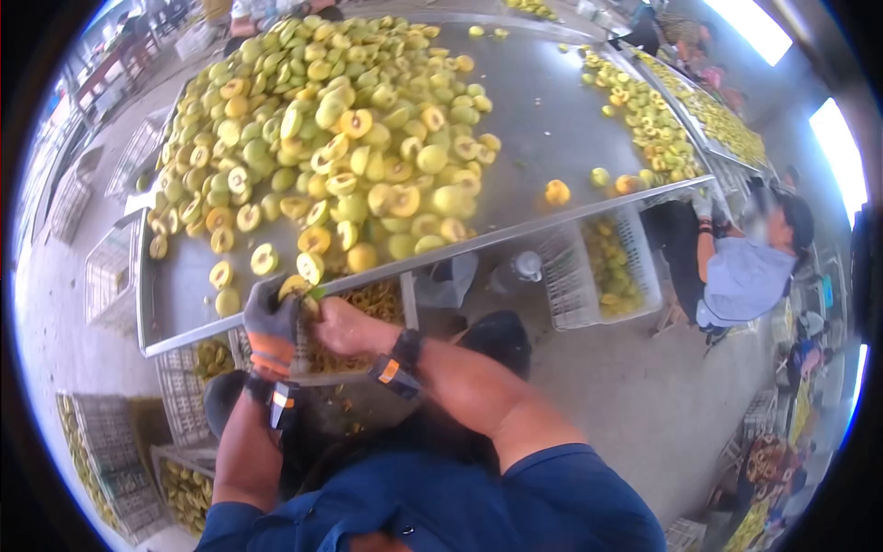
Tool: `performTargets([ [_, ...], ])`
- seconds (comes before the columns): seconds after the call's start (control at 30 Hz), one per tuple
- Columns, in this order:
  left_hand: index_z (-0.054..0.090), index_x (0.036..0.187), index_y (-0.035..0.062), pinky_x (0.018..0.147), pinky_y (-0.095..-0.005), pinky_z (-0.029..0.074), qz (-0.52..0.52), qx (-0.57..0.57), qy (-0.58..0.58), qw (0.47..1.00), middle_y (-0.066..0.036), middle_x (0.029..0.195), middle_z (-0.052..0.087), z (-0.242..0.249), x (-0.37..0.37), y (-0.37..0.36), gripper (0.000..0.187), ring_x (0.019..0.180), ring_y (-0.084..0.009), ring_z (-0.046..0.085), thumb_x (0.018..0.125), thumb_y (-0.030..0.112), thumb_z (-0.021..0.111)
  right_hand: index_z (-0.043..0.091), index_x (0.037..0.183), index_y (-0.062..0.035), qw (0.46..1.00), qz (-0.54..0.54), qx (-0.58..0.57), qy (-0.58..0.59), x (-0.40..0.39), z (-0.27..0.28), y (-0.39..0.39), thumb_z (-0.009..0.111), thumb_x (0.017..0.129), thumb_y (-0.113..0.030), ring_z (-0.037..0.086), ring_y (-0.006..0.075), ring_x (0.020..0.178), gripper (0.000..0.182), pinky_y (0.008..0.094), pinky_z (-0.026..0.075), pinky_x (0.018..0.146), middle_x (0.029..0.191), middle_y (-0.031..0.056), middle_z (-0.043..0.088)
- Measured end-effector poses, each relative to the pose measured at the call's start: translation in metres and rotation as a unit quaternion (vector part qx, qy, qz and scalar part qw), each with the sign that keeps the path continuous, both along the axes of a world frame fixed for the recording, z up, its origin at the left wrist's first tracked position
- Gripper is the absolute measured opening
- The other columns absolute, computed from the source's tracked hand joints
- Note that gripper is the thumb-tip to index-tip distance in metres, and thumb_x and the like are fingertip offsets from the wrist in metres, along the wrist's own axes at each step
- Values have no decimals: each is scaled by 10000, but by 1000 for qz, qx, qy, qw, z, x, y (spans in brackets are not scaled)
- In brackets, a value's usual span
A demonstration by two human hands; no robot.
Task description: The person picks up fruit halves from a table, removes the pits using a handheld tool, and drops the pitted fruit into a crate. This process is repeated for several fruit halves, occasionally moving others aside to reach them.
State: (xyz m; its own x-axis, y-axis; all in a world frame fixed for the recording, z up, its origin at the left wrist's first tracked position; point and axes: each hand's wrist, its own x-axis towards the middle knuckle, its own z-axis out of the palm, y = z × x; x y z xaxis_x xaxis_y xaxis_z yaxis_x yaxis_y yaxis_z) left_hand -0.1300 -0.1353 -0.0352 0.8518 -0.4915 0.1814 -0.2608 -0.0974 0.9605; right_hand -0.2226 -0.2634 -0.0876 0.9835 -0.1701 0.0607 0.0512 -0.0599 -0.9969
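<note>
My left hand [270,317], in a grey glove with an orange cuff, is closed around a peach half [294,285] at the near edge of the metal table. Beside it, my bare right hand [342,327] is closed, its fingertips close to the fruit. What it grips is hidden; a small green bit [317,293] shows between the hands. A large heap of yellow-green peach halves [322,138] lies just beyond, some showing brown centres. Below my hands is a crate of brownish scraps [372,308].
The metal table [529,120] has a raised rim. A white crate of fruit [602,271] and a clear plastic jug [526,267] stand below it. To the right sits a co-worker [750,267]. More crates [120,469] stand at lower left.
</note>
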Motion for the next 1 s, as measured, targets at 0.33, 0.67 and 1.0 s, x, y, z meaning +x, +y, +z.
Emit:
performTargets([
  [0.33,694,1283,-36,903,-373,596,19,151,-226,962,-193,1156,742,-51,29,5,333,1020,-306,741,968,-27,587,671,1002,-37,990,76,105,55,-21,38,15,616,1007,-135,547,181,473,113,365,443,456,767,71,628],
  [0.67,685,958,-25,730,-359,542,-68,-18,-211,975,-116,919,743,-12,10,-5,105,782,-238,682,975,64,632,619,915,-82,915,207,293,184,-29,20,8,637,1048,-158,445,83,557,154,288,375,526,702,-35,501],
  [1.0,742,1108,-40,786,-358,573,-16,-13,-46,999,-127,960,750,-12,71,37,233,840,-223,701,1023,148,634,676,948,-67,945,219,108,219,-51,48,-7,660,1004,-189,557,158,543,135,344,427,495,725,21,602],
])
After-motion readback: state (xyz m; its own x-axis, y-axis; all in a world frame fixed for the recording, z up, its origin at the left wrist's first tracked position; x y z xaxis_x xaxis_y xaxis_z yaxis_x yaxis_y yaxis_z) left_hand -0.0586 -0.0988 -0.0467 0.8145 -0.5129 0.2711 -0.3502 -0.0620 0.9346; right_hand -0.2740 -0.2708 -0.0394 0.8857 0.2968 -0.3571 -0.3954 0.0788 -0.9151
